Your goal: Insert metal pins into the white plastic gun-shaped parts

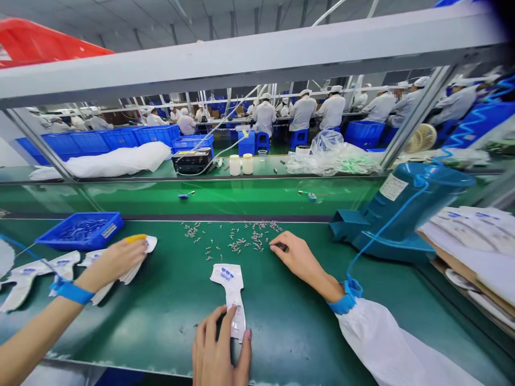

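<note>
Head view: a white piece (230, 281) is held by the left grip (221, 348); the right grip's (301, 260) state cannot be told.

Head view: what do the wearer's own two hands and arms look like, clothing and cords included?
The left hand is bare, with no glove; its wrist and any sleeve fall outside the frame. The right hand is also gloveless, with a bright blue wrist strap, a thin blue cord and a loose white long sleeve.
</note>
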Tool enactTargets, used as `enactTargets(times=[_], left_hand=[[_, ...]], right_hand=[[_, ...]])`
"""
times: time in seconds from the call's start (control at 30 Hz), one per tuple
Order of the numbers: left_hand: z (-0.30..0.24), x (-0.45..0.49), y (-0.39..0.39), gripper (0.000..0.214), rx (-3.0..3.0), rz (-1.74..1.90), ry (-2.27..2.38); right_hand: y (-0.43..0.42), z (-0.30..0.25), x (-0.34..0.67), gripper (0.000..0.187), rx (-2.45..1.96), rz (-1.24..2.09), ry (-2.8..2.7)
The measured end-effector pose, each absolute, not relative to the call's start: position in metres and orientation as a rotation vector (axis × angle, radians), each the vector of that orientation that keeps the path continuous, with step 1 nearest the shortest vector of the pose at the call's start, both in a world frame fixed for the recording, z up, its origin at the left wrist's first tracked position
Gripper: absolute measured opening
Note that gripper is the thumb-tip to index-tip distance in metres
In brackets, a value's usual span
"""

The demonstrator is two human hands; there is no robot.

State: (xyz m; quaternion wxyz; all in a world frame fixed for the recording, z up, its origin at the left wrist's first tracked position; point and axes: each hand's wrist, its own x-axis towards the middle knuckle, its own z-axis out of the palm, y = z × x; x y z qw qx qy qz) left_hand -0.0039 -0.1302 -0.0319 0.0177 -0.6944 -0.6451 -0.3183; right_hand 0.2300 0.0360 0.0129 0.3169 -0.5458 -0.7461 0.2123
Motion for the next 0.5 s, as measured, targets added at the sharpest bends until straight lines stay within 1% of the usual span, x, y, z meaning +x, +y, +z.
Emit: enactTargets(times=[0.07,0.13,0.2,0.3,0.37,0.43,0.5], left_hand=[[-0.028,0.0,-0.128,0.034,-2.248,-1.005,-1.982],[-0.019,-0.003,-0.123,0.034,-2.361,-0.986,-1.978],[-0.007,-0.008,-0.117,0.038,-2.461,-0.926,-1.976],[0.006,-0.013,-0.111,0.05,-2.587,-0.8,-1.93],[0.008,-0.012,-0.109,0.055,-2.648,-0.728,-1.916],[0.008,-0.01,-0.109,0.056,-2.676,-0.684,-1.931],[0.007,-0.008,-0.109,0.057,-2.673,-0.673,-1.952]], right_hand=[[0.031,0.021,0.227,0.017,-1.423,0.608,-1.962],[0.023,0.029,0.223,0.015,-1.384,0.726,-1.987],[0.014,0.035,0.218,0.016,-1.313,0.951,-2.018],[0.0,0.042,0.209,0.018,-1.203,1.325,-2.071],[-0.008,0.044,0.204,0.02,-1.167,1.47,-2.127],[-0.015,0.045,0.198,0.02,-1.155,1.525,-2.192],[-0.02,0.044,0.191,0.019,-1.182,1.475,-2.236]])
